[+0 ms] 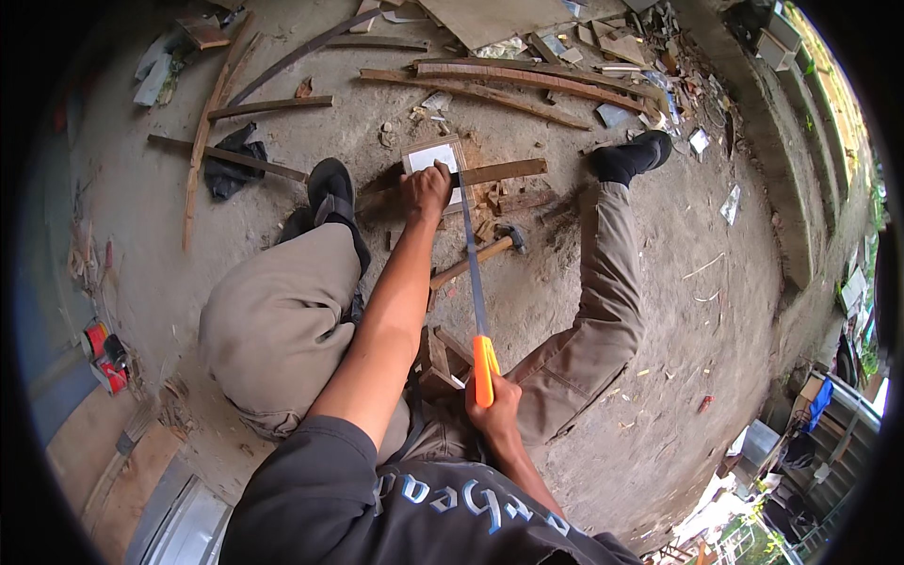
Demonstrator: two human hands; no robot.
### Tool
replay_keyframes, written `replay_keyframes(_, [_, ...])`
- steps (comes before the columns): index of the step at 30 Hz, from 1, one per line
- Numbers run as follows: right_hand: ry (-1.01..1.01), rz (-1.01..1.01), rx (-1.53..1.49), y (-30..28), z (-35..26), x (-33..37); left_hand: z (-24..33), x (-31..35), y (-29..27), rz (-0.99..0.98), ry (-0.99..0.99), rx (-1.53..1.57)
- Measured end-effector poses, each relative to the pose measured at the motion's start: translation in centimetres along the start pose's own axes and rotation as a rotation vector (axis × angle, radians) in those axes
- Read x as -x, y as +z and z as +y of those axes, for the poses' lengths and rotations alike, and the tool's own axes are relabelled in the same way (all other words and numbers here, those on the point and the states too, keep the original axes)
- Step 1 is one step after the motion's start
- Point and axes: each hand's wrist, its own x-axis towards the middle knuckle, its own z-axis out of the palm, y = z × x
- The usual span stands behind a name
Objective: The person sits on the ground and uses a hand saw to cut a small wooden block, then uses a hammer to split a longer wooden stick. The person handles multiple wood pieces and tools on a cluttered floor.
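Observation:
In my right hand (499,411) is the orange handle of a handsaw (476,278), fingers wrapped around it. Its long, narrow blade points away from me and meets a wooden strip (506,171). Just left of the blade, my left hand (428,191) is closed on that strip, pressing it over a low block with a white top (435,158). The strip's right end sticks out past the block. Beneath the blade, a hammer (477,262) with a wooden handle lies on the ground beside several small wood offcuts (489,229).
My legs (607,273) are spread on either side of the block. Long wooden strips (541,83) lie on the dirty concrete floor beyond it. A black plastic bag (235,165) sits at far left. Concrete steps (763,141) rise at right, and scattered debris (659,80) borders them.

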Motion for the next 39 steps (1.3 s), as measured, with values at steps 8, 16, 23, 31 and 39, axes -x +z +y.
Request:
replay_keyframes(8, [-0.145,0.094,0.025,4.3,-1.2,-12.6,-1.5,-1.1,1.1,-0.086,0.053,0.092])
replay_keyframes(16, [-0.053,0.094,-0.014,1.3,-1.1,-5.0,-1.2,0.0,-0.2,0.042,0.068,0.047])
replay_keyframes(23, [-0.151,0.093,0.003,4.0,0.4,-10.6,-1.8,0.4,0.5,-0.077,0.025,0.077])
replay_keyframes(31, [-0.007,0.078,0.016,2.3,-1.6,-10.3,1.1,1.7,-3.3,-0.001,0.034,0.098])
replay_keyframes(39, [0.013,-0.054,-0.005,1.2,0.7,-3.1,0.9,0.5,-3.1,-0.066,-0.036,0.151])
